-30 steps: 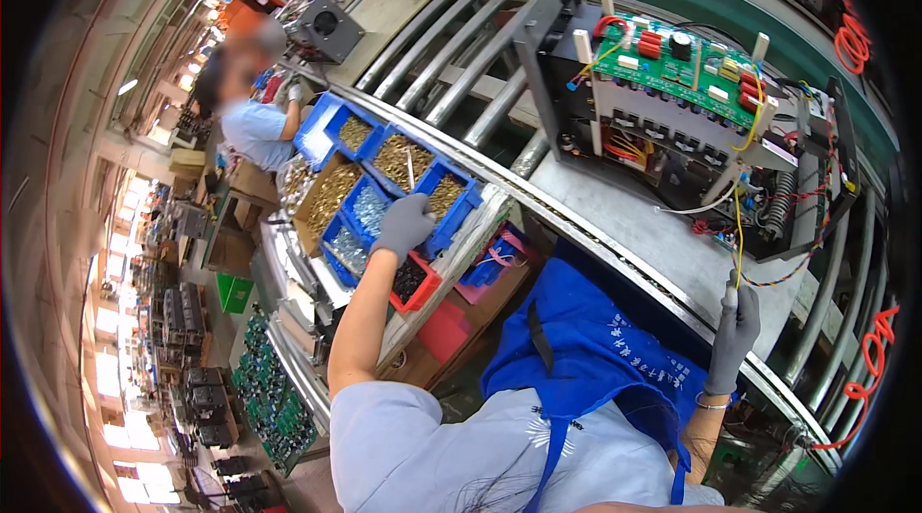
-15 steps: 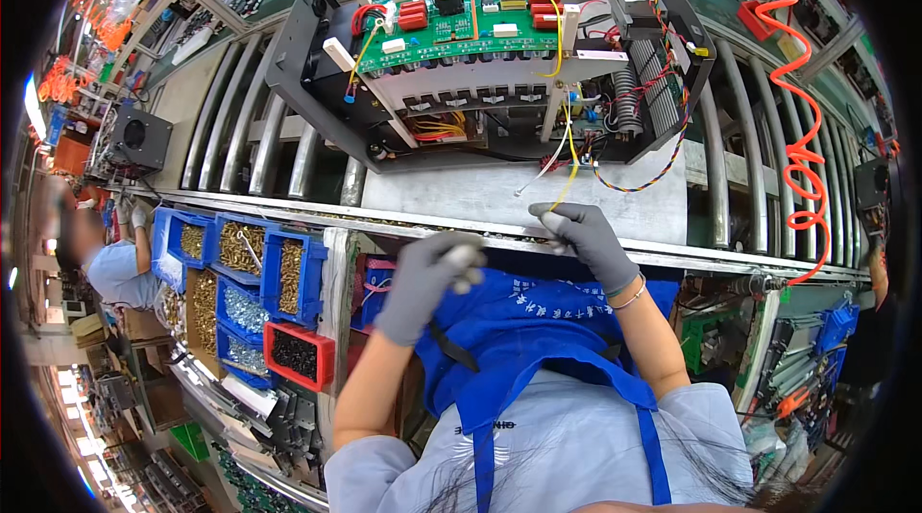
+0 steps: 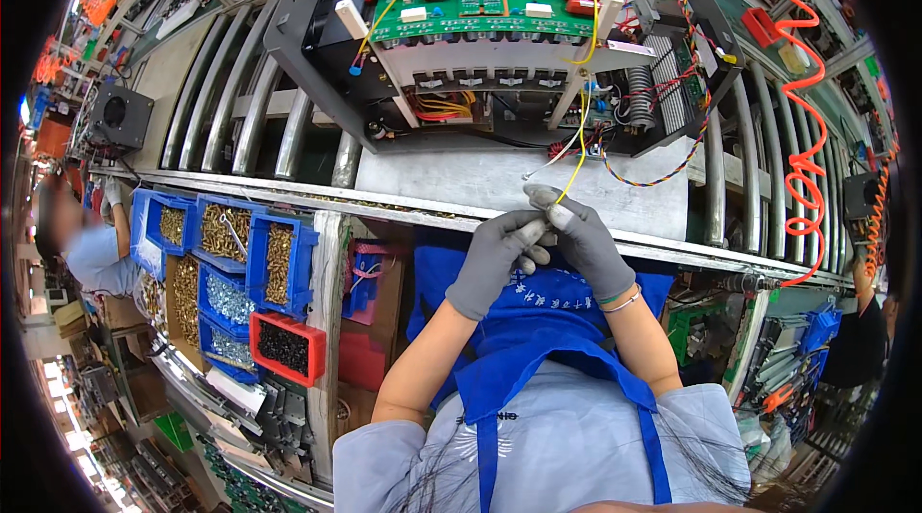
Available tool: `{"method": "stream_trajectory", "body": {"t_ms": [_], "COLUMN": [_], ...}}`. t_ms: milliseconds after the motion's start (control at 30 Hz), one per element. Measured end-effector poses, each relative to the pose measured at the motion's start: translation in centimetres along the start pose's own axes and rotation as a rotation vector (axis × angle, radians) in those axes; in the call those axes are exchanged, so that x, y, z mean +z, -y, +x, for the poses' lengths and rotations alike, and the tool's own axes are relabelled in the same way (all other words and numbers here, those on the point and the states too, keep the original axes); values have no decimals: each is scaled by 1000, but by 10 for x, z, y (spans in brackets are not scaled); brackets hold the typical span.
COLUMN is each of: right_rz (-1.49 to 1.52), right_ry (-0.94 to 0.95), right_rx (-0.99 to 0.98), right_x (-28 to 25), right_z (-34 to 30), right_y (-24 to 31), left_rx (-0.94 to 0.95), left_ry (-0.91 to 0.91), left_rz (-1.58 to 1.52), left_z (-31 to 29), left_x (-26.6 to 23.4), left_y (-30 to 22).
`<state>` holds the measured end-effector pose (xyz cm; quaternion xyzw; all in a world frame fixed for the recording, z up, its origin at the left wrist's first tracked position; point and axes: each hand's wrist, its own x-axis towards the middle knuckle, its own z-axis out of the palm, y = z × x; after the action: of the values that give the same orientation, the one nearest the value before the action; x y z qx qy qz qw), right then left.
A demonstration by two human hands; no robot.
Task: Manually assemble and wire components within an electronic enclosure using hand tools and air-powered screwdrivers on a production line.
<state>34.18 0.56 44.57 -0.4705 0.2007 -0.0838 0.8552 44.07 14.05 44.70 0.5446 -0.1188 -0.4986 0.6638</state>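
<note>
Both of my hands wear grey gloves with paler fingertips and meet just in front of the bench edge. My right hand (image 3: 584, 246) pinches the end of a yellow wire (image 3: 580, 167), which runs down out of an opened black chassis (image 3: 331, 100). Its fingertips touch those of my left hand (image 3: 497, 261), whose thumb and fingers are pressed together; whatever sits between them is too small to see. A white wire (image 3: 555, 159) with a small end terminal hangs loose beside the yellow one. A green circuit board (image 3: 480, 25) tops the chassis, carrying red and white parts.
Under the chassis lies a metal plate (image 3: 432, 182) on a roller conveyor (image 3: 257, 114). Blue bins (image 3: 305, 268) of screws and a red bin (image 3: 315, 374) of black screws stand at left. A coiled red hose (image 3: 805, 119) hangs at right. Another person (image 3: 96, 258) works far left.
My left hand has moved right and up to meet my right hand, its fingers now closed. The right hand stays at the yellow wire's end. The whole view has shifted slightly.
</note>
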Motion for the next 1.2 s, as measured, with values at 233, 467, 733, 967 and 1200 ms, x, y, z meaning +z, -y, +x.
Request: {"method": "stream_trajectory", "body": {"t_ms": [233, 467, 733, 967, 1200], "right_rz": [-234, -405, -397, -509, -526], "right_ry": [28, -169, -261, -359, -384], "right_rx": [-97, -120, -189, -278, -269], "right_x": [8, 8, 10, 19, 13], "right_z": [3, 4, 2, 1, 4], "right_y": [8, 22, 14, 6, 1], "left_rx": [-47, 135, 429, 773, 770], "left_ry": [76, -122, -335, -427, -406], "left_rz": [-50, 221, 437, 956, 1054], "left_z": [12, 11, -1, 13, 19], "left_x": [-4, 2, 12, 10, 9], "left_y": [0, 5, 6, 13, 15]}}
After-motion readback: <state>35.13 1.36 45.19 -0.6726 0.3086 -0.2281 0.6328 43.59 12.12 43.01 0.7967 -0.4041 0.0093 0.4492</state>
